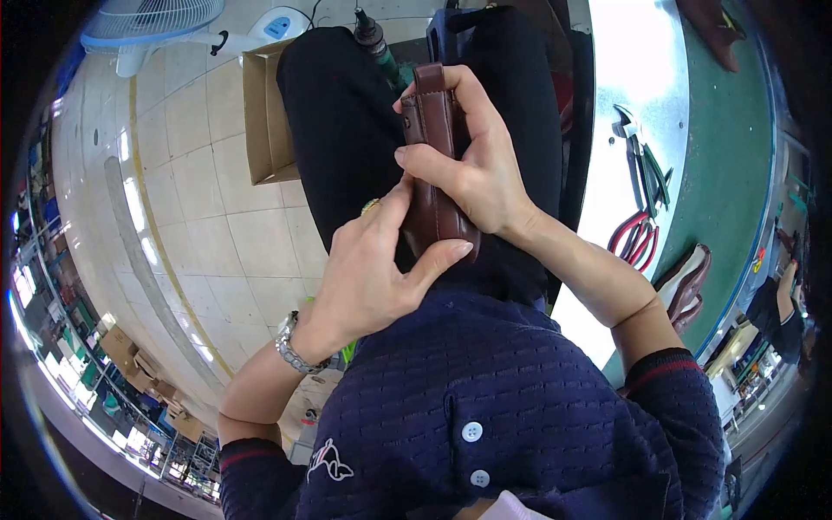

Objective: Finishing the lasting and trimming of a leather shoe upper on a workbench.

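Note:
Between my knees I hold a dark brown, glossy leather shoe upper (437, 208), long and narrow, with stitched seams along it. Its rounded end faces me, and a short upright tab or strap stands at its far end. My right hand (482, 169) wraps the far part, thumb laid across the top and fingers curled round the far right side. With its thumb on the near rounded end, my left hand (373, 264) grips the left side; its other fingers are partly hidden beneath the leather. A metal watch (293, 345) sits on my left wrist.
To the right, a bench with a metal strip (607, 199) and green top (724, 173) bears red-handled pliers (637, 238), a green-handled tool (646, 165) and other brown leather uppers (685, 282). A cardboard box (264, 121) and a fan (152, 26) stand left, on the tiled floor (208, 251).

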`<state>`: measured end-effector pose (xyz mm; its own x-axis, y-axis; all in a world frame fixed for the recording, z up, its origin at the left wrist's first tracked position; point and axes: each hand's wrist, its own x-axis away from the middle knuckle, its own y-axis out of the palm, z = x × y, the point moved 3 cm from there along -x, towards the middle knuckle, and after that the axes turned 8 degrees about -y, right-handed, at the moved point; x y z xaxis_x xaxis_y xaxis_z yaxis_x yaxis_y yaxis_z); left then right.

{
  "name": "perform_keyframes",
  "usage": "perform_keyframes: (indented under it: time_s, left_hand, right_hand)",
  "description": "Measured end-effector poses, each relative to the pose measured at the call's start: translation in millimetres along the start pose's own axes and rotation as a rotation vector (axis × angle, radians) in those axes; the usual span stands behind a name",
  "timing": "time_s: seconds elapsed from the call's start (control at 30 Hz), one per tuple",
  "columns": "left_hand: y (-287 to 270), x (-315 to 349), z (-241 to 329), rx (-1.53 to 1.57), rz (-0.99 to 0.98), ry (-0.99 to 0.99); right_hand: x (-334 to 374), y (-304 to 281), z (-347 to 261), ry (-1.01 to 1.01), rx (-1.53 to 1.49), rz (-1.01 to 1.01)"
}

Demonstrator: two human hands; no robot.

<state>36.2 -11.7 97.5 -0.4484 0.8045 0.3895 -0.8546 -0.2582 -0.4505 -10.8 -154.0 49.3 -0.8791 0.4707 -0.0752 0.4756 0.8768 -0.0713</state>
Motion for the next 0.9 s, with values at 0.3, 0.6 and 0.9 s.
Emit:
perform_keyframes:
  time_s: [0.3,0.6,0.9]
  left_hand:
    - [23.4,-0.8,6.1,-0.191,0.279,0.121]
    - [24.2,6.1,-19.0,0.015,0.324,0.154]
    - [24.0,16.5,-23.9,0.035,0.328,0.146]
  right_hand:
    - [-5.4,-5.4,4.9,-0.004,-0.079,0.08]
    - [-16.5,-25.1,12.3,0.211,-0.592,-0.029]
    - [-10.6,-38.4,18.1,0.179,-0.471,-0.156]
